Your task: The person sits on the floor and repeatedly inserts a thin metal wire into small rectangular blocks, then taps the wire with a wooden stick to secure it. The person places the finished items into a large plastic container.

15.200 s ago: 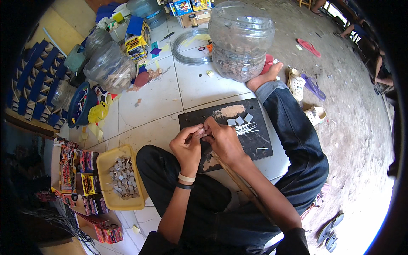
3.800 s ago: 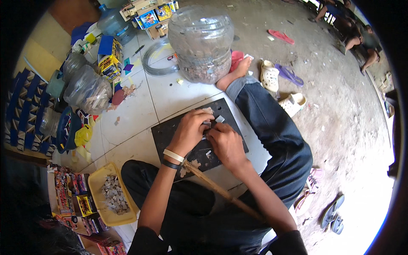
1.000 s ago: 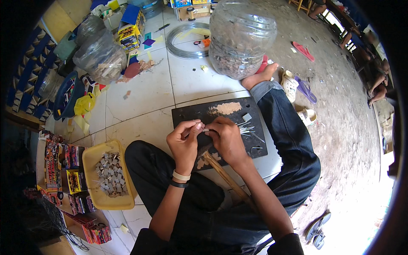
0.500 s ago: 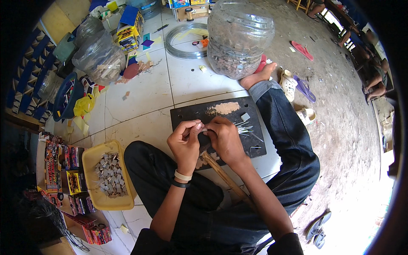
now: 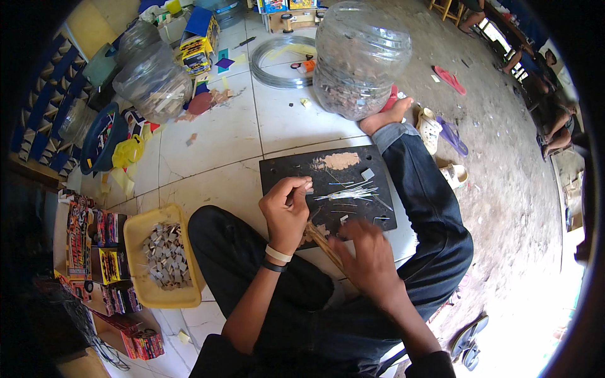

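Note:
My left hand (image 5: 287, 211) is closed in a pinch over the left side of a black board (image 5: 290, 165), with a small grey piece (image 5: 309, 190) at its fingertips. Over a wooden stick (image 5: 326, 247), my right hand (image 5: 368, 255) is smeared by motion; whether its fingers grip the stick I cannot tell. The stick slants from my lap to the board's near edge. Thin silvery wires (image 5: 353, 192) lie bunched on the board, with a few apart from the bunch. A grey square piece (image 5: 367, 174) rests beyond them, near a worn pale patch.
A yellow tub (image 5: 195, 291) of small grey pieces stands left of my knee, beside colourful boxes (image 5: 79, 236). Ahead are a wire coil (image 5: 258, 69) and a big clear plastic container (image 5: 362, 57) of small pieces. Sandals (image 5: 450, 135) lie on the right; people sit at far right.
My right hand has left the left hand's fingertips and moved back toward me, over the stick. The wires show more fully now. My left hand stays raised over the board.

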Available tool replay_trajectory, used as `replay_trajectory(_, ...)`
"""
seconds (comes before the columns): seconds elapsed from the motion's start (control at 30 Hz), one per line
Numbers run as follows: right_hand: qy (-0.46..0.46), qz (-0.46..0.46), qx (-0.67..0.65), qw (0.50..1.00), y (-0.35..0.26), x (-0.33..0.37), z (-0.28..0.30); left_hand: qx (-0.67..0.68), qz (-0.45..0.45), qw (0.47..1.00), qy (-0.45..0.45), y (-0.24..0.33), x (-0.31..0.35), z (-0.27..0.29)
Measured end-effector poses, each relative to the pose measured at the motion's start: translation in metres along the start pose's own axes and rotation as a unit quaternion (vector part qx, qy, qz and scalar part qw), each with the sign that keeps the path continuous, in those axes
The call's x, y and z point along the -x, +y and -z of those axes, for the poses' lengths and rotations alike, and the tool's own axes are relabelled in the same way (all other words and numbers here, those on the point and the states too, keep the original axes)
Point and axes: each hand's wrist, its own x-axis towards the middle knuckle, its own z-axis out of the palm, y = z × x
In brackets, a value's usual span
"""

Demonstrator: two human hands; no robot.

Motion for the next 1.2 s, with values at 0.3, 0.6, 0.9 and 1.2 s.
replay_trajectory(0.3,-0.091,-0.089,-0.122,0.984,-0.024,0.052,0.092,0.021,-0.008,1.000,0.002,-0.005,0.000,-0.001)
replay_trajectory(0.6,-0.004,0.020,0.050,0.999,-0.042,0.023,0.086,-0.001,-0.028,1.000,-0.007,0.001,0.000,0.001)
replay_trajectory(0.9,-0.009,0.009,0.058,0.998,-0.040,0.028,0.082,-0.015,-0.046,0.999,0.000,0.001,0.000,-0.001)
replay_trajectory(1.2,-0.072,-0.002,0.122,0.990,-0.037,0.017,0.085,-0.057,-0.058,0.997,-0.003,-0.006,0.003,0.002)
